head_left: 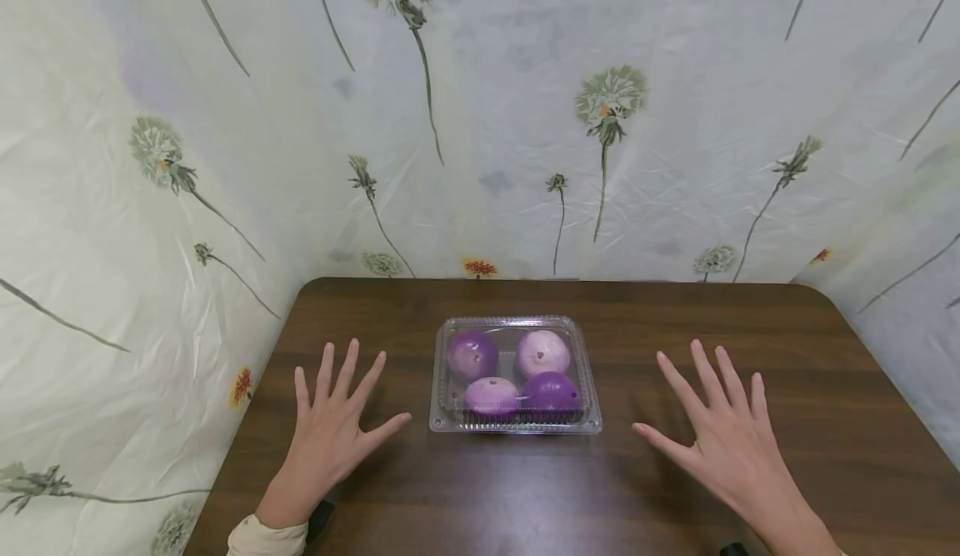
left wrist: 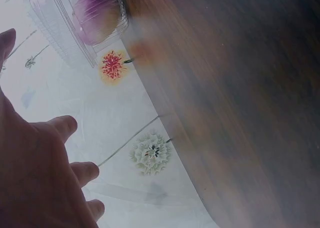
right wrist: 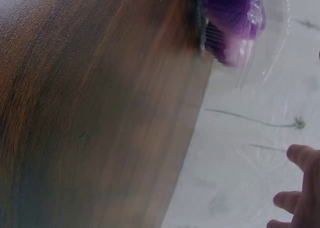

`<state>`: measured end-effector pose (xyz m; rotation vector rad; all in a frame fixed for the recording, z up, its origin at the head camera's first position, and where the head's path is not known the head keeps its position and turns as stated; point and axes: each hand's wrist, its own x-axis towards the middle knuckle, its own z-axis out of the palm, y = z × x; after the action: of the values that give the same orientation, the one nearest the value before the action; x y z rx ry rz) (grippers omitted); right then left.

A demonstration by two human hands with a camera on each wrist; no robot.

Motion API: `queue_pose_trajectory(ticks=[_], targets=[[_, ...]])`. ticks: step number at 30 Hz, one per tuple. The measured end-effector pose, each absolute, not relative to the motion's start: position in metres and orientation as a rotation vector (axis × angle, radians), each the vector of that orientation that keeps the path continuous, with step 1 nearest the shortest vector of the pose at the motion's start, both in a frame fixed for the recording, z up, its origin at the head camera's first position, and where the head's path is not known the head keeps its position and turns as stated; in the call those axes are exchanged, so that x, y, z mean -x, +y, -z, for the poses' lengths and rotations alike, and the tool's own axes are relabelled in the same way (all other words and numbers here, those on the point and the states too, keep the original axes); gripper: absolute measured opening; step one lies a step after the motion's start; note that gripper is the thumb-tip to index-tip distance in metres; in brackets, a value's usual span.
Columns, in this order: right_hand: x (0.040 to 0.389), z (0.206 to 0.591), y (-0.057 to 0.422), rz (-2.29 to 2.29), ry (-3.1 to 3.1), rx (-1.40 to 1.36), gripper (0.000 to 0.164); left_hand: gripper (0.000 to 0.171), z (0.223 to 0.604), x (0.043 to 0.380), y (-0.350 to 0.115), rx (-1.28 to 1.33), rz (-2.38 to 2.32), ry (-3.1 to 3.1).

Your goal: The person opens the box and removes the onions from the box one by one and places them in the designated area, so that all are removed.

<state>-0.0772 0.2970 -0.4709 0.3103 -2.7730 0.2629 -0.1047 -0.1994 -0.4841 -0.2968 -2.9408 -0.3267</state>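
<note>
A lidded clear plastic container [head_left: 437,402] sits on the dark wooden table, between my two hands. Through its lid show several round, glossy purple and pale pink onions [head_left: 552,393]. To the container's left is my left hand [head_left: 330,439], fingers spread and thumb pointing toward the box, with a gap between them. My right hand [head_left: 723,448] is on the other side, spread the same way and also apart from the container. Neither hand holds anything. Part of the container [left wrist: 82,42] appears at the top of the left wrist view, and the right wrist view catches its other end.
Brown wood grain covers the tabletop [head_left: 480,489], whose far corners are rounded. Behind it and at both sides hangs pale cloth [head_left: 495,122] printed with dandelions. A cream sleeve [head_left: 266,538] covers my left wrist, beside a dark strap.
</note>
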Motion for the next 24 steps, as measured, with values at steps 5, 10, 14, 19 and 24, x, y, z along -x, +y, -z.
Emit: queue_pose_trajectory(ticks=[5, 10, 14, 19, 24], targets=[[0.077, 0.472, 0.297, -0.262, -2.782, -0.305, 0.101, 0.095, 0.484, 0.105, -0.199, 0.293, 0.354, -2.949], [0.077, 0.472, 0.297, -0.263, -2.784, -0.305, 0.101, 0.095, 0.487, 0.106, -0.198, 0.293, 0.432, -2.951], [0.077, 0.473, 0.296, -0.267, -2.791, -0.308, 0.100, 0.095, 0.492, 0.109, -0.198, 0.303, 0.546, -2.969], [0.078, 0.473, 0.295, -0.270, -2.802, -0.319, 0.099, 0.090, 0.501, 0.112, -0.197, 0.338, 0.847, -2.986], [0.079, 0.473, 0.295, -0.256, -2.798, -0.339, 0.099, 0.083, 0.508, 0.113, -0.194, 0.352, 1.218, -2.949]])
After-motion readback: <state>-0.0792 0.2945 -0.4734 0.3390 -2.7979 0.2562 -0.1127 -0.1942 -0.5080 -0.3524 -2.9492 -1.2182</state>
